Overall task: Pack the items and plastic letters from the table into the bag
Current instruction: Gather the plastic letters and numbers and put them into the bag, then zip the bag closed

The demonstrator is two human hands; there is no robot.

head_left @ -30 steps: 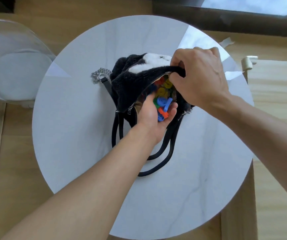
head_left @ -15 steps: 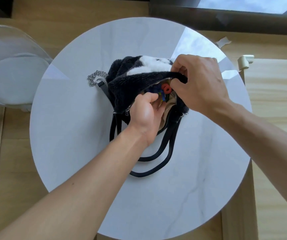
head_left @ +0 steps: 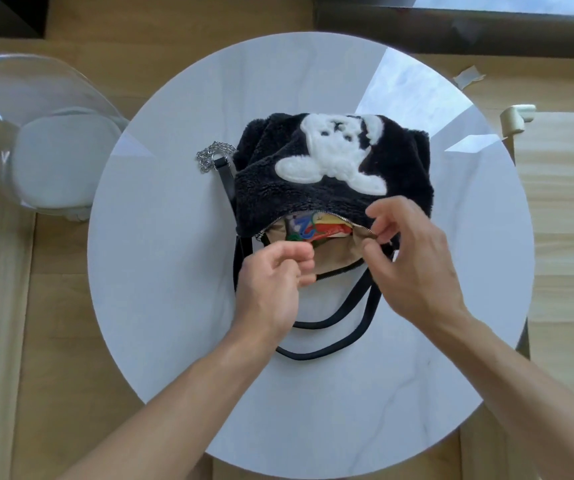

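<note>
Black fleece bag (head_left: 334,188), with a white cartoon figure on its upper side, is lying at the middle of a round white table (head_left: 161,271). Its mouth is gaping open toward the person.

Head view: coloured plastic letters (head_left: 308,230) are showing inside against the beige lining (blue, green and red among them), next to something red and yellow too tucked in to name. The right hand (head_left: 413,261) is pinching the zip edge at the right end of the mouth between thumb and forefinger, with its other fingers loosely bent. The left hand (head_left: 271,282) is hovering at the near left lip with its fingers curled in; whether they are gripping the lining or nothing at all cannot be told. Black straps (head_left: 334,323) are trailing toward the person, and a chain (head_left: 212,155) is lying by the bag's left corner.

With the letters sitting inside, the packing looks to be ending. The next move probably calls for finding the zip pull and drawing it across while the other hand is steadying the lip, keeping letters off the teeth.
</note>
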